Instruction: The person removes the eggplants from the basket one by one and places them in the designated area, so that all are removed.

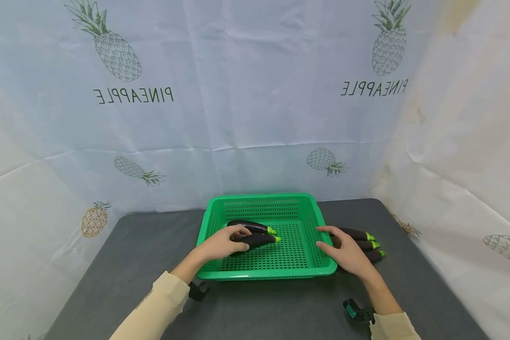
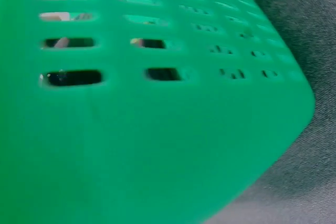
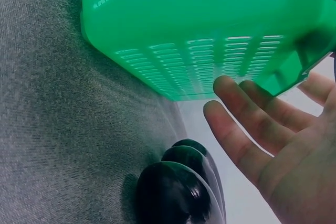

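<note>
A green slotted plastic basket (image 1: 267,274) stands on the dark table with two dark eggplants in it, green stem ends pointing right. Reaching over the basket's left rim, my left hand (image 1: 221,243) holds the nearer eggplant (image 1: 259,239), thumb on its near side and fingers over its far side. The other eggplant (image 1: 248,225) lies just behind it. My right hand (image 1: 344,250) is at the right rim, fingertips over the edge. In the right wrist view its fingers (image 3: 247,108) extend loosely beside the basket's outer wall (image 3: 199,61).
Three more eggplants (image 1: 367,245) lie side by side on the table (image 1: 255,307), right of the basket, partly behind my right hand. A pineapple-print cloth (image 1: 255,118) hangs behind and along the sides. The left wrist view is filled by the basket's outer wall (image 2: 157,145).
</note>
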`<state>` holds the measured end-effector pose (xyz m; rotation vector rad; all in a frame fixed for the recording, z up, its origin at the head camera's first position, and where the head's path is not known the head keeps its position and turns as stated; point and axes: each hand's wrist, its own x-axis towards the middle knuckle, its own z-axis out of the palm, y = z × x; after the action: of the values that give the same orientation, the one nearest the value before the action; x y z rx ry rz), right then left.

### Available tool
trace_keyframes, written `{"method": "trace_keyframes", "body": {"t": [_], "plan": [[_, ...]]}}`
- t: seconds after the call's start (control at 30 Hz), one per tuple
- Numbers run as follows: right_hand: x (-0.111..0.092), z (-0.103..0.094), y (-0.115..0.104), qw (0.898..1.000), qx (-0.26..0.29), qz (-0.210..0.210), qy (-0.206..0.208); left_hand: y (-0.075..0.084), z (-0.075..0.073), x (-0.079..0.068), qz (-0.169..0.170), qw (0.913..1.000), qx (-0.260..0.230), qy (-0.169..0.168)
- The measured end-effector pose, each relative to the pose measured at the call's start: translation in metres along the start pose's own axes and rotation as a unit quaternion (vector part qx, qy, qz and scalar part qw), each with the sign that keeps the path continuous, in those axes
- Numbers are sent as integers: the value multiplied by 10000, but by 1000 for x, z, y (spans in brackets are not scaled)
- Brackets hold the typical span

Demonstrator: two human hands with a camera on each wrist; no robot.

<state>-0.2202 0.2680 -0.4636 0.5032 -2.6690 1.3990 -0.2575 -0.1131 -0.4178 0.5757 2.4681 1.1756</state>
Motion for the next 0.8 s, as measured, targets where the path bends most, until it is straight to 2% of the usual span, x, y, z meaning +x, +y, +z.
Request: {"method": "trace_keyframes", "body": {"t": [0.4,0.63,0.8], "plan": [[0,0,0,10000,92,-9,-7,11,-11,-18,144,9993,-290,211],[-1,1,0,9998,190,22,-18,16,-27,-35,61,9982,-89,590],[-1,1,0,9997,251,35,-17,16,-41,-48,132,9964,145,825]]}}
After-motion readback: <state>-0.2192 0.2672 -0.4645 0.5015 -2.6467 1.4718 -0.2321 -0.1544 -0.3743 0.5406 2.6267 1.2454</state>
